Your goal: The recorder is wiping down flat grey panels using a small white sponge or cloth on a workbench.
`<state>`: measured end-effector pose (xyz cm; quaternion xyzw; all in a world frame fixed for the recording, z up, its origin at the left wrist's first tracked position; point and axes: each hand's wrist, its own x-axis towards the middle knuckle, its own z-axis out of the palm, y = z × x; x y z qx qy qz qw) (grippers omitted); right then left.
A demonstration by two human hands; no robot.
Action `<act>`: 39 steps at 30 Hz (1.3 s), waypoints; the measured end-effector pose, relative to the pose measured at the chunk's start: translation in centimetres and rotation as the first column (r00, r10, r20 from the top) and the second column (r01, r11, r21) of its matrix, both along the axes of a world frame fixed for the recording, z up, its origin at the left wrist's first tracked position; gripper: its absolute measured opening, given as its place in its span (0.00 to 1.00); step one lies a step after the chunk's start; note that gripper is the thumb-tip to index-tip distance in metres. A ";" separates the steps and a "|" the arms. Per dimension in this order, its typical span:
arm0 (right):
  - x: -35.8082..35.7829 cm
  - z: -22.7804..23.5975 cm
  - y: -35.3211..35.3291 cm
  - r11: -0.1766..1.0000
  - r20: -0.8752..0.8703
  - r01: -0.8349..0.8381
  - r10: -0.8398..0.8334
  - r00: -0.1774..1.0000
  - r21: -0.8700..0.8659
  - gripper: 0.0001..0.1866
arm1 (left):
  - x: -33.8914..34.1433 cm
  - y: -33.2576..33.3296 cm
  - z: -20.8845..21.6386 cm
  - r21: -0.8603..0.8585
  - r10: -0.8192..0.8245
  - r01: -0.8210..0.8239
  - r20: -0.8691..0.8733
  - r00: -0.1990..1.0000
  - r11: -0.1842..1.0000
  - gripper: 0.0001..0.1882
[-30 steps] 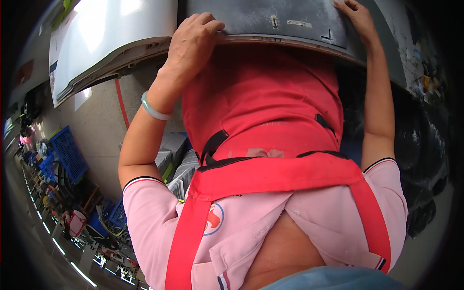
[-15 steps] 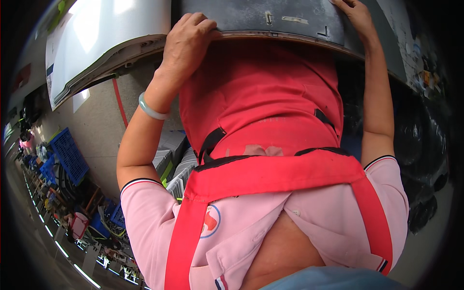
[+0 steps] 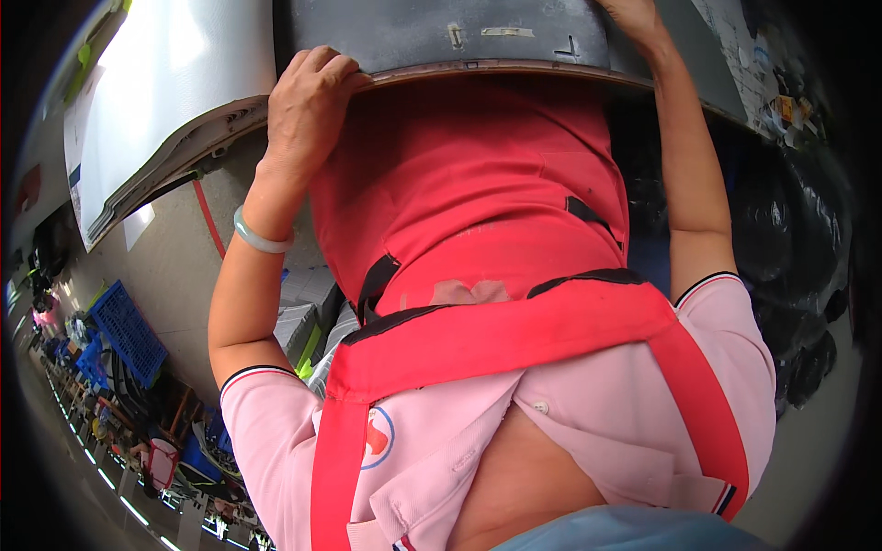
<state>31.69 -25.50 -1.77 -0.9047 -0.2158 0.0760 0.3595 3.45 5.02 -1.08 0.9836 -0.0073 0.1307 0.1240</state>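
**Dark grey panel [image 3: 413, 39] flat at the top of view, a hand at either side**

The panel lies on a brown-edged surface [image 3: 514, 67], its far part cut off by the upper rim. Two pale tape strips [image 3: 507, 32] and a black L-shaped mark [image 3: 571, 46] show on it. The left hand [image 3: 310, 103] curls its fingers at the near left corner, covering it; whether it grips or merely rests, I cannot tell. The right hand [image 3: 634, 16] is by the right side, cropped by the frame, so its grip cannot be told.

Just left of the panel, a thick stack of white sheets [image 3: 175, 83] has wavy edges overhanging the floor [image 3: 170, 266]. On the right lies another grey sheet [image 3: 684, 50], with small clutter [image 3: 788, 115] beyond.

The person's red apron [image 3: 469, 174] blocks the view beneath the surface. Shiny black plastic [image 3: 781, 220] bulges to its right; farther left stands a blue crate [image 3: 129, 332].
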 end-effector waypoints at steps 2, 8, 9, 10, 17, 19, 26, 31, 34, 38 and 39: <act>-0.1 0.0 -0.1 1.000 0.000 0.016 -0.016 1.000 -0.006 0.14 | 0.0 0.0 0.0 -0.011 -0.002 0.002 0.001 1.000 1.000 0.08; 0.4 -1.1 0.6 0.999 0.067 -0.037 0.036 0.997 0.010 0.15 | -0.4 0.4 0.4 -0.003 0.007 -0.007 0.008 1.000 1.000 0.08; 0.4 -1.1 0.4 0.999 0.091 -0.030 0.032 0.995 -0.019 0.15 | -0.4 0.1 0.4 0.011 0.016 -0.016 -0.031 0.999 1.000 0.08; 0.3 -1.1 0.4 0.999 0.115 -0.027 0.032 0.993 -0.043 0.15 | -0.4 0.0 0.6 0.029 0.031 -0.029 -0.070 0.997 0.999 0.09; 2.2 -1.7 -2.2 0.997 -0.060 -0.074 0.072 0.996 -0.030 0.21 | 5.9 -5.7 -0.4 -0.195 -0.139 0.148 0.058 0.989 0.970 0.09; 1.5 -1.5 -1.3 0.997 -0.065 -0.064 0.061 0.996 -0.044 0.21 | 8.5 -7.3 -1.4 -0.250 -0.174 0.201 0.126 0.977 0.947 0.07; 0.6 -1.4 -1.1 0.998 -0.103 0.002 0.004 0.995 0.058 0.19 | 12.7 -8.3 -5.3 -0.165 -0.102 0.126 0.148 0.984 0.978 0.09; -2.7 -1.3 -2.5 0.962 -0.041 -0.150 0.164 0.986 0.228 0.12 | 11.0 -7.7 -1.4 -0.067 -0.100 0.091 -0.141 0.985 0.994 0.16; -8.3 2.1 -1.9 0.974 -0.062 -0.218 0.222 0.973 0.064 0.10 | 10.8 -8.2 -2.9 -0.105 -0.082 0.110 0.241 0.967 0.988 0.16; -9.4 1.9 -3.0 0.954 0.055 -0.299 0.298 0.953 -0.001 0.09 | 11.5 -8.9 -2.1 -0.065 -0.051 0.051 0.010 0.999 0.997 0.18; -9.4 1.9 -2.8 0.946 0.072 -0.324 0.324 0.943 -0.005 0.09 | 11.6 -8.8 -2.5 -0.064 -0.051 0.054 0.049 0.997 0.996 0.17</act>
